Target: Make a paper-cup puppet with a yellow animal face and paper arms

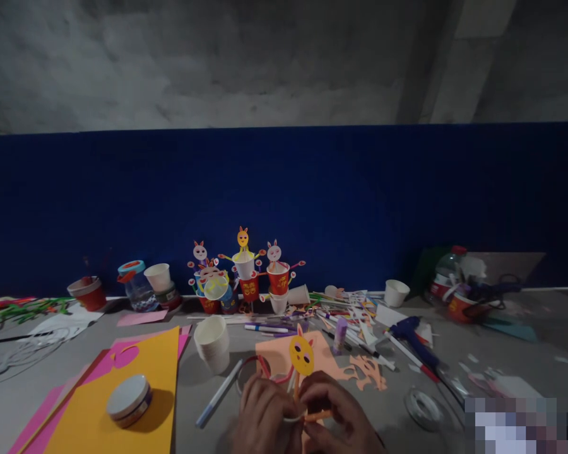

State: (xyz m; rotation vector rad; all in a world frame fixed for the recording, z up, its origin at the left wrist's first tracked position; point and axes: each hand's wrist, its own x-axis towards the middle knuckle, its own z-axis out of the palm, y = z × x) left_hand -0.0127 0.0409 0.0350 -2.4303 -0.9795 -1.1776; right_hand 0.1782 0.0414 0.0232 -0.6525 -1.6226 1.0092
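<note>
The right hand pinches a narrow orange strip; the left hand curls alongside, its hold hidden from me. White paper cups stand nested.

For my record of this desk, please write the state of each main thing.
Left hand: fingers curled, grip hidden.
Right hand: fingers bent about orange strip.
Yellow eared face: upright.
White-lidded jar: closed.
Front white cups: stacked, upright.
Purple glue stick: standing.
Blue glue gun: lying down.
Tape roll: lying flat.
Red-capped bottle: closed.
</note>
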